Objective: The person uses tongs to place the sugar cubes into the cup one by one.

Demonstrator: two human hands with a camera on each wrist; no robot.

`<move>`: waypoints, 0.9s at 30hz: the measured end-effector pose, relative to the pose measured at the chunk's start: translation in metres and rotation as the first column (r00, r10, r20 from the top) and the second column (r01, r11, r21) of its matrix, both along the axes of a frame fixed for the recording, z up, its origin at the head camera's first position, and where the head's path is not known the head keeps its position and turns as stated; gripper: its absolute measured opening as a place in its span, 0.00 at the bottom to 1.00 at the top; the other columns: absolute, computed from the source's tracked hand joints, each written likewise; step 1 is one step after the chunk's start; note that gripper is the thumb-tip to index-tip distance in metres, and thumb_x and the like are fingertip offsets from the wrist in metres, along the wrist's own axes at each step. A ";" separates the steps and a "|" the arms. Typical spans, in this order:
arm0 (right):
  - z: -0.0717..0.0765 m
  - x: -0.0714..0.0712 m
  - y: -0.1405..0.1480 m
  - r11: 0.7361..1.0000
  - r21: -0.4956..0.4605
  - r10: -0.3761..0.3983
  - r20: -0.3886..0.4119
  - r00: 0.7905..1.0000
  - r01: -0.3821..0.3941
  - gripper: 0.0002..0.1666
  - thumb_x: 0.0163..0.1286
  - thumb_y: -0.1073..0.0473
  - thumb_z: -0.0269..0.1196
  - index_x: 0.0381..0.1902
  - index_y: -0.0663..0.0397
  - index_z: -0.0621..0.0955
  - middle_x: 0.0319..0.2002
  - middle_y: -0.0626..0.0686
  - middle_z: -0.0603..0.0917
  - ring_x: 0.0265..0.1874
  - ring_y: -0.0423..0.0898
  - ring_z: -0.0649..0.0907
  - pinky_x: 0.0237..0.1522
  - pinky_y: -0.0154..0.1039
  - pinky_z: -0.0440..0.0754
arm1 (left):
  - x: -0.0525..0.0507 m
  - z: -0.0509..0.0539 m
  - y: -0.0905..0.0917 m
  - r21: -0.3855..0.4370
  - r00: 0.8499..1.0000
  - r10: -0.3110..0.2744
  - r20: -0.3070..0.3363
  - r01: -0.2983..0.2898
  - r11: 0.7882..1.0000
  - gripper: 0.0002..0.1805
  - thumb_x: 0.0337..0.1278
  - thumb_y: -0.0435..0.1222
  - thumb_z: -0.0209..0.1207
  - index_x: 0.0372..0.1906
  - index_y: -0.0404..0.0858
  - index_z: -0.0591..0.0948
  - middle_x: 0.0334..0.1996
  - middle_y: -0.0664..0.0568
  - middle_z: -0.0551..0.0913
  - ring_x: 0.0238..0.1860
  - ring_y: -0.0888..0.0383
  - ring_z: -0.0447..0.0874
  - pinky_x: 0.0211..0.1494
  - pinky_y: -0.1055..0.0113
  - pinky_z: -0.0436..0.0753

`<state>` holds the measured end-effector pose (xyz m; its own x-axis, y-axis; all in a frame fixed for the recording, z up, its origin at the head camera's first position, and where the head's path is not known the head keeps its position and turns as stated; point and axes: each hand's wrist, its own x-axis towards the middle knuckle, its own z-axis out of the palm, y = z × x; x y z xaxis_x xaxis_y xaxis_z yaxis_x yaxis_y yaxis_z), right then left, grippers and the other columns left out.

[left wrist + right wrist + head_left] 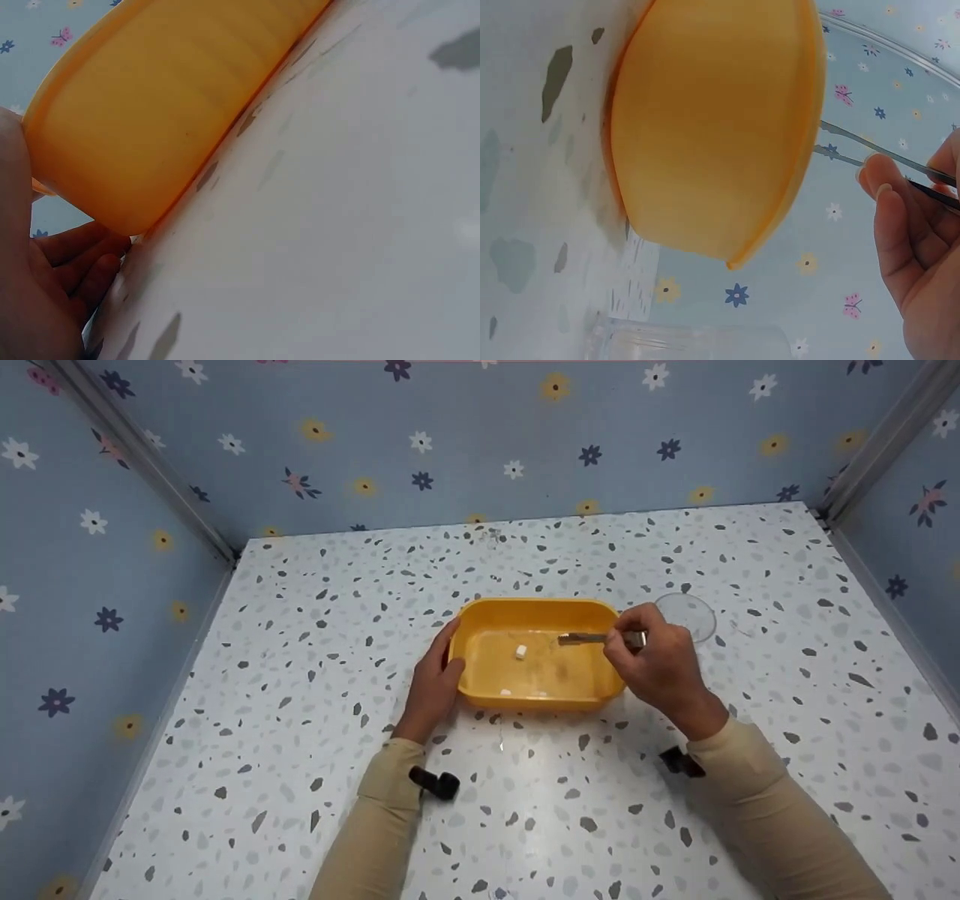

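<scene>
A yellow container (536, 703) stands on the table, with a small white cube (520, 652) on its floor. My left hand (431, 694) holds the container's left end, fingers and thumb against the outer wall; in the left wrist view this hand (56, 292) has its fingers by the lower corner of the container (142, 127). Metal tweezers (589, 638) are pinched in my right hand (664, 664), their tips above the container, right of the cube. The right wrist view shows the tweezers (877, 148) with prongs apart, held by the right hand (922, 240) beyond the container's rim (810, 127).
A clear round dish (699, 617) lies behind and right of the container, partly behind my right hand. Small pale spots show near the container's front wall; I cannot tell what they are. Flowered panels (480, 442) border the speckled table (300, 720) at the back and sides.
</scene>
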<state>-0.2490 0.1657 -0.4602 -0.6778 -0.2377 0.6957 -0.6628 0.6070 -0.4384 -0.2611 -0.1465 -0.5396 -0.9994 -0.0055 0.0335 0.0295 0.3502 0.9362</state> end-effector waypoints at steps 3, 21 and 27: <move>0.003 0.000 0.002 1.000 -0.015 -0.001 -0.005 1.000 0.001 0.07 0.63 0.70 0.62 0.37 0.63 0.74 0.24 0.54 0.82 0.17 0.39 0.73 0.20 0.25 0.72 | 0.001 0.001 0.000 -0.009 1.000 0.003 -0.004 -0.003 1.000 0.35 0.66 0.39 0.46 0.77 0.61 0.61 0.73 0.65 0.64 0.67 0.64 0.67 0.71 0.62 0.65; 0.018 0.002 0.010 0.996 -0.072 -0.058 -0.070 0.996 0.053 0.05 0.61 0.70 0.61 0.34 0.63 0.75 0.24 0.55 0.84 0.16 0.42 0.78 0.26 0.18 0.72 | 0.000 0.000 0.000 0.004 1.000 -0.011 -0.015 0.011 1.000 0.35 0.67 0.36 0.46 0.77 0.59 0.61 0.74 0.62 0.64 0.67 0.63 0.67 0.70 0.62 0.66; 0.023 0.001 0.016 0.994 -0.066 -0.088 -0.062 0.994 0.084 0.05 0.62 0.70 0.62 0.35 0.64 0.76 0.26 0.56 0.84 0.18 0.44 0.82 0.27 0.18 0.73 | 0.000 0.000 0.000 -0.001 1.000 0.000 -0.003 0.000 1.000 0.35 0.66 0.37 0.47 0.77 0.60 0.62 0.74 0.62 0.64 0.66 0.63 0.68 0.70 0.62 0.67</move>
